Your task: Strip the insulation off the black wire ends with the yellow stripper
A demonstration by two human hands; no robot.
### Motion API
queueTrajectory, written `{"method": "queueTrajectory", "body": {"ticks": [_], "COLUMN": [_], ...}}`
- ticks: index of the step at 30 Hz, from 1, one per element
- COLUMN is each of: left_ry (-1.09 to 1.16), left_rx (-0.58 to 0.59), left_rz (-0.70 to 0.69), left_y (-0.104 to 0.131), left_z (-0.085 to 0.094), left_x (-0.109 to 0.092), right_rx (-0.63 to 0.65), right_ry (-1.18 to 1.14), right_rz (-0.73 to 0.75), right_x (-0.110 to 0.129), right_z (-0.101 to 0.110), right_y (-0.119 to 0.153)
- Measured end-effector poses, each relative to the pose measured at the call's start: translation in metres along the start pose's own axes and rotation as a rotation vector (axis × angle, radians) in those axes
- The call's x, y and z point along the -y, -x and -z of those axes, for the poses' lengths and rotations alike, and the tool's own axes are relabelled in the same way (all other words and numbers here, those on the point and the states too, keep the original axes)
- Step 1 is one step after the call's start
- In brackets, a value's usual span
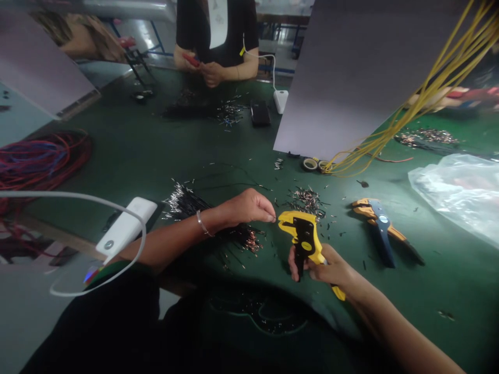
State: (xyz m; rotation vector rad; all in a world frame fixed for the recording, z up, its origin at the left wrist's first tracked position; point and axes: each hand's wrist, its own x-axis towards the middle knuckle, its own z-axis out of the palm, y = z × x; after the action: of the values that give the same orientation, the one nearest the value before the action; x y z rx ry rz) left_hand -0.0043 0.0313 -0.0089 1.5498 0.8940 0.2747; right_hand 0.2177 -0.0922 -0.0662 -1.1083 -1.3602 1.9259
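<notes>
Gripping a yellow wire stripper (306,234) in the right hand (331,267), with fingers curled around the black lever and palm behind the yellow handle, probably to allow a squeeze without any change of grip. Turned with its jaws to the left, facing the left hand (253,208), likely so as to bring both together in front of the body with little reach. Pinched together at the fingertips of the left hand, just beside the nose of the tool; perhaps around a thin wire end, but too small to tell.

Stretched in from near left, reaching right across black wires (189,200), with a bracelet (205,223) at the wrist and the back of the hand facing up. Angled in from the near right corner on the other side, pointing far and left, with the right wrist almost straight.

On the far side of the left forearm (171,239), silvery ends at the left of the black wires; on its near side, copper-tipped wires (253,241), presumably within short reach for picking. Just beyond the stripper, a heap of scraps (307,200), possibly gathered there by falling close to the tool. Lying on the tabletop (156,140) to the right, a blue-and-orange stripper (384,221), apart from both hands, seemingly parked as a spare.
</notes>
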Motion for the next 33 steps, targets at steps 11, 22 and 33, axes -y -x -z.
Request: {"method": "queueTrajectory", "body": {"ticks": [11, 22, 33], "left_ry": [0.068, 0.096, 0.052], "left_rx": [0.010, -0.012, -0.031], "left_rz": [0.026, 0.072, 0.059], "left_y": [0.000, 0.002, 0.000], "left_z": [0.001, -0.001, 0.001], "left_x": [0.001, -0.005, 0.002], "right_rx": [-0.047, -0.074, -0.076], "right_ry": [-0.146, -0.198, -0.292], "right_rz": [0.014, 0.028, 0.066], "right_x": [0.004, -0.001, 0.007], "right_z": [-0.001, 0.003, -0.006], "right_y": [0.001, -0.002, 0.001]}}
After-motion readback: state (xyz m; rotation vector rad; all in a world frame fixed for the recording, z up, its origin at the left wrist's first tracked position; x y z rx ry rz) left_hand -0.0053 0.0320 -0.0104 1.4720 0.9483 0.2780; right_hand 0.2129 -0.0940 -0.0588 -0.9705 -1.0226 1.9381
